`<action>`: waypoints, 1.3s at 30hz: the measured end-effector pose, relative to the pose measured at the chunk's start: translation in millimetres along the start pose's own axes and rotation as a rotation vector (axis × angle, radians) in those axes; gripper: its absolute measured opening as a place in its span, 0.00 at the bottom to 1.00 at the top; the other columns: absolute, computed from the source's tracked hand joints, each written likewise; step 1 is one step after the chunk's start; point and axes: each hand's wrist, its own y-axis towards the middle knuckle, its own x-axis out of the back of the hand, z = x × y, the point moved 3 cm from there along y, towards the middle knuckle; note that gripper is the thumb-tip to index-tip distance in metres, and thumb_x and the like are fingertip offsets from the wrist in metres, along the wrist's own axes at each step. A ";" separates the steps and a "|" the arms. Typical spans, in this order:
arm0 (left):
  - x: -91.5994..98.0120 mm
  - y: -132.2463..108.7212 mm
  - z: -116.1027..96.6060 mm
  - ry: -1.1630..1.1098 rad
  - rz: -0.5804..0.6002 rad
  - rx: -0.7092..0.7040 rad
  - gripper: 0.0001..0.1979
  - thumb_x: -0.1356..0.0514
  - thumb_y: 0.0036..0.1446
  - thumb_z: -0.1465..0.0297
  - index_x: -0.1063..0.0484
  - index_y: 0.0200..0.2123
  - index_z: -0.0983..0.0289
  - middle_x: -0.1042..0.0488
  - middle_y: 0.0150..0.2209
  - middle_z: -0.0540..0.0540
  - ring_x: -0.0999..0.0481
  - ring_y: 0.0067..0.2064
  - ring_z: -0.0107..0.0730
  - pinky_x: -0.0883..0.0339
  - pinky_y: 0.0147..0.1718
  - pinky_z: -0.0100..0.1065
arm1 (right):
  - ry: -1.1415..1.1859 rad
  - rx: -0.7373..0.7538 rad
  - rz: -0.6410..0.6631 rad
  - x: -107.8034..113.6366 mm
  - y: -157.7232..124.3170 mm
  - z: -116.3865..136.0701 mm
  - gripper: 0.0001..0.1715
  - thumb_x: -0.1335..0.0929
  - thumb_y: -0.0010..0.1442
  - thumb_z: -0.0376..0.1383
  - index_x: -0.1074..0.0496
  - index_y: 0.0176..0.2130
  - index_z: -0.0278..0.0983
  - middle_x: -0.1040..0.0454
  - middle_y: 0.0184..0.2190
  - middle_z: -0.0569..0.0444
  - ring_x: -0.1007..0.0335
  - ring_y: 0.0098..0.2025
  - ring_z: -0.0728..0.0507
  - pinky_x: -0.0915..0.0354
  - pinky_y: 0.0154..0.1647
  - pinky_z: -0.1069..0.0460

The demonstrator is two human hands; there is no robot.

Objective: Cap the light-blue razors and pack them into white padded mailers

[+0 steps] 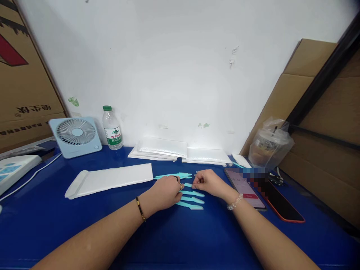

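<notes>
Several light-teal eyebrow razors (pixel 192 200) lie roughly parallel on the blue table, their thin ends pointing right. My left hand (pixel 168 191) is closed over their handles, with its fingers curled round one razor (pixel 188 185) in the middle of the row. From the right, my right hand (pixel 207 182) pinches the tip of that same razor between thumb and fingers. Behind my left hand, more razors (pixel 180 175) lie close together and overlap. My fingers hide most of the handles. Left of them rests a long white padded envelope (pixel 118 180).
White padded envelopes (pixel 161 146) are stacked against the wall. A blue fan (pixel 75 137) and a green-capped water bottle (pixel 112 129) stand back left. On the right are a lit phone (pixel 244 189), a red-edged phone (pixel 284 206) and a bagged drink cup (pixel 268 146).
</notes>
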 end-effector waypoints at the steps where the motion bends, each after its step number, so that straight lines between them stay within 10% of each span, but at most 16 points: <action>1: -0.3 -0.3 -0.2 -0.007 0.006 -0.007 0.10 0.49 0.58 0.69 0.28 0.32 0.65 0.28 0.32 0.57 0.28 0.34 0.37 0.36 0.32 0.34 | 0.001 0.016 0.012 -0.3 -0.5 1.5 0.08 0.31 0.51 0.39 0.25 0.26 0.36 0.25 0.25 0.55 0.32 0.26 0.48 0.42 0.25 0.56; 15: 5.1 -6.5 4.7 -0.035 0.026 -0.034 0.08 0.47 0.57 0.69 0.28 0.32 0.63 0.28 0.37 0.56 0.28 0.39 0.37 0.36 0.35 0.34 | -0.023 0.059 0.034 2.7 -2.8 4.6 0.08 0.30 0.51 0.38 0.25 0.25 0.36 0.24 0.26 0.55 0.31 0.27 0.48 0.41 0.25 0.56; 21: 11.3 1.1 36.4 -0.108 -0.164 0.242 0.14 0.46 0.57 0.64 0.30 0.45 0.62 0.29 0.42 0.57 0.30 0.44 0.39 0.37 0.40 0.34 | -0.006 -0.054 -0.090 36.9 -11.6 -11.7 0.10 0.32 0.52 0.40 0.24 0.29 0.37 0.24 0.27 0.54 0.31 0.28 0.48 0.39 0.28 0.55; 30: -4.1 4.2 59.2 -0.173 -0.131 0.314 0.06 0.46 0.54 0.69 0.29 0.31 0.62 0.27 0.34 0.54 0.28 0.37 0.34 0.39 0.32 0.31 | -0.010 -0.146 0.170 32.3 -15.0 -33.9 0.07 0.29 0.46 0.37 0.26 0.28 0.36 0.24 0.26 0.54 0.31 0.28 0.46 0.40 0.26 0.55; 39: 1.7 6.3 59.3 -0.306 -0.155 0.304 0.07 0.45 0.54 0.66 0.30 0.30 0.61 0.25 0.31 0.52 0.28 0.32 0.32 0.41 0.28 0.31 | 0.205 -0.091 -0.017 30.3 -9.8 -22.6 0.11 0.33 0.54 0.41 0.30 0.32 0.35 0.26 0.28 0.53 0.31 0.27 0.48 0.37 0.28 0.55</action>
